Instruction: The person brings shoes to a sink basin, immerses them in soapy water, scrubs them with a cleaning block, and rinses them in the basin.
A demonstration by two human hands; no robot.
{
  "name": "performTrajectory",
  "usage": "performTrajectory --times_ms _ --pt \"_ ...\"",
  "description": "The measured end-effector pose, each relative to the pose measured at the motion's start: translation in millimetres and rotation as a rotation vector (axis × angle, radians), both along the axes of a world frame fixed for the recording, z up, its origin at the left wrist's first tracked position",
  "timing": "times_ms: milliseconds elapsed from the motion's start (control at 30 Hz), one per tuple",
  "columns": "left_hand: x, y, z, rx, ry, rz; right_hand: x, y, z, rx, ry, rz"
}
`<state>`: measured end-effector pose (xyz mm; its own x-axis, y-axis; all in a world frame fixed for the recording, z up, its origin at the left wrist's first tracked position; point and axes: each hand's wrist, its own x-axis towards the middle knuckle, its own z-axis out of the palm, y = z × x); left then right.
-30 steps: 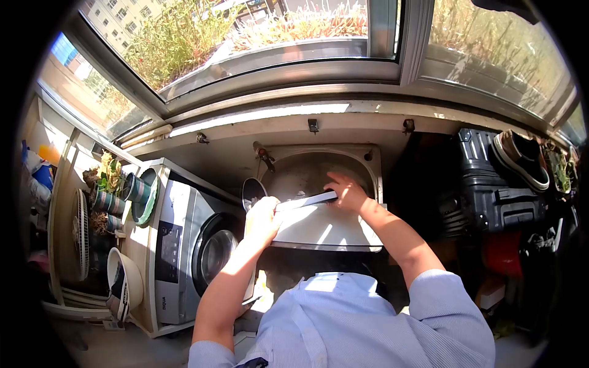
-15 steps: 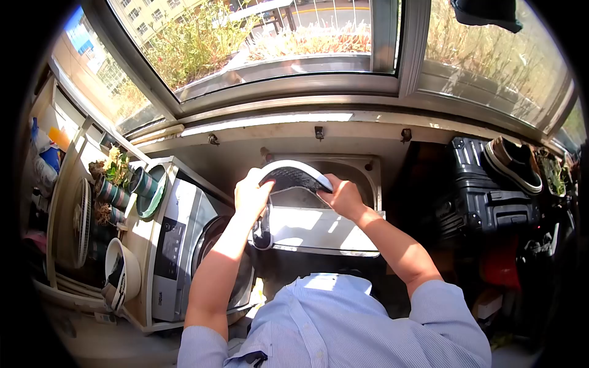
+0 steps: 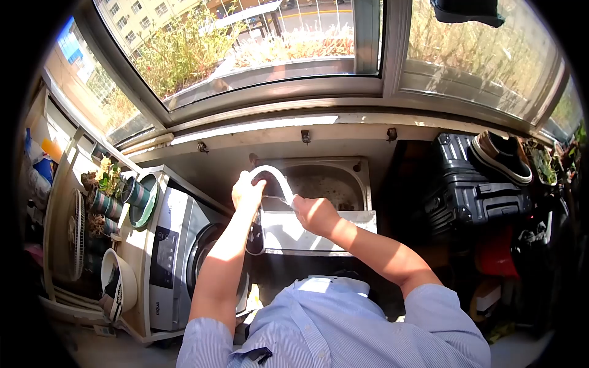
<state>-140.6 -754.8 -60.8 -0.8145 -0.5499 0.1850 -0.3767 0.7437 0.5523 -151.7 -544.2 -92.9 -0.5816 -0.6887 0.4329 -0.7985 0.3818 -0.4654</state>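
A flexible strip (image 3: 277, 175), white on its outer face and dark on the inner one, is bent in an arch between my hands over the sink's near edge. Its exact kind does not show clearly. My left hand (image 3: 246, 193) is closed round its left side. At the right end, my right hand (image 3: 316, 213) grips it with fingers curled. A dark piece with a pale rounded edge (image 3: 256, 239) hangs below my left hand; whether it joins the strip I cannot tell. Behind my hands lies the metal sink (image 3: 361, 184), with a pale ledge (image 3: 350, 228) in front.
To the left stand a washing machine (image 3: 169, 264), potted plants (image 3: 104, 205) and a white bowl (image 3: 127, 282) with dark and white items inside. On the right, a shoe (image 3: 503, 161) rests on a black suitcase (image 3: 491, 205). A window frame (image 3: 257, 97) runs along the back.
My right hand has moved left and slightly down, closer to my left hand. The strip's arch is narrower, and its dark inner face shows less. The camera view has shifted slightly.
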Motion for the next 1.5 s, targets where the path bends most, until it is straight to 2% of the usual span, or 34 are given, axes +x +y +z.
performTrajectory --times_ms 33,67,133,200,233,267,333,400,467,500,533,600,667,733,767,833,900,1000,1067,1100,1133,1200,1267,1300,1333,1367,1500 --pt "3.4 -13.7 -6.7 0.107 0.047 -0.066 -7.4 7.8 0.5 0.003 -0.048 -0.043" --pt "5.8 -35.2 -29.4 0.330 0.091 -0.150 -13.7 16.1 0.2 0.005 -0.099 -0.087" --pt "22.9 -34.8 -43.9 0.402 0.121 -0.149 -28.2 23.8 -11.2 0.015 -0.088 -0.115" --pt "33.2 -40.9 -80.7 0.384 -0.017 -0.062 -33.3 29.3 -20.2 0.100 -0.096 -0.107" --pt "40.9 -32.6 -84.3 0.359 -0.080 -0.044 -34.7 32.0 -18.1 0.110 -0.203 -0.141" --pt "55.4 -22.5 -89.1 0.327 -0.180 -0.060 -40.1 34.3 -24.5 0.115 -0.203 -0.136" --pt "74.8 -22.2 -109.8 0.323 -0.479 -0.303 -52.8 38.9 -46.4 0.068 -0.298 -0.207" --pt "92.4 -16.5 -135.0 -0.008 -0.547 -0.709 -69.4 43.3 -59.1 0.200 -0.436 -0.262" --pt "103.0 14.0 -112.9 0.131 -0.774 -0.427 -89.2 46.3 -91.0 0.133 -0.468 -0.261" --pt "111.2 21.9 -112.1 0.054 -0.693 -0.450 -99.4 46.8 -104.8 0.140 -0.472 -0.248" --pt "116.4 23.3 -124.4 0.062 -0.697 -0.436 -108.7 45.6 -114.4 0.117 -0.501 -0.211" --pt "118.6 24.6 -143.3 -0.101 -0.664 -0.517 -125.3 41.3 -127.5 0.101 -0.536 -0.153" --pt "117.7 28.5 -148.0 -0.028 -0.764 -0.473 -140.6 32.5 -136.2 0.211 -0.770 -0.126" --pt "117.5 36.6 -139.1 -0.081 -0.802 -0.484 -155.1 22.4 -177.6 0.243 -0.725 -0.083" --pt "117.9 40.2 -131.1 -0.068 -0.774 -0.437 -159.3 17.8 -197.0 0.261 -0.734 -0.145" --pt "110.7 42.5 -111.9 -0.004 -0.849 -0.402 -163.7 8.9 -201.0 0.298 -0.754 -0.194" --pt "109.0 42.7 -112.4 0.063 -0.921 -0.379 -169.3 -0.3 -184.5 0.486 -0.307 -0.058" --pt "113.1 41.7 -124.3 0.035 -0.826 -0.354 -171.1 -23.8 -214.4 0.618 -0.188 0.133" --pt "115.7 42.1 -130.1 0.050 -0.795 -0.352 -170.4 -35.4 -217.4 0.683 -0.269 0.209" --pt "109.0 48.0 -130.9 0.048 -0.717 -0.410 -170.1 -42.5 -208.3 0.702 -0.440 0.193" --pt "108.5 53.3 -126.2 0.028 -0.674 -0.435 -171.7 -47.6 -220.4 0.703 -0.395 0.196" --pt "130.1 42.7 -151.9 -0.009 -0.569 -0.314 -174.9 -53.5 -247.1 0.703 -0.303 0.197" --pt "125.7 42.4 -147.7 0.090 -0.634 -0.276 -173.7 -52.6 -266.4 0.785 -0.263 0.152" --pt "124.7 43.2 -144.6 0.111 -0.652 -0.271 -177.7 -46.3 -300.4 0.737 -0.180 0.160" --pt "124.1 42.3 -143.7 0.133 -0.665 -0.275 -174.8 -42.8 -308.4 0.658 -0.144 0.184" --pt "123.9 42.1 -146.1 0.140 -0.676 -0.284 -174.7 -42.0 -310.5 0.582 -0.110 0.200" --pt "124.0 39.5 -141.1 0.146 -0.688 -0.305 -178.4 -48.4 -299.1 0.602 -0.096 0.185"
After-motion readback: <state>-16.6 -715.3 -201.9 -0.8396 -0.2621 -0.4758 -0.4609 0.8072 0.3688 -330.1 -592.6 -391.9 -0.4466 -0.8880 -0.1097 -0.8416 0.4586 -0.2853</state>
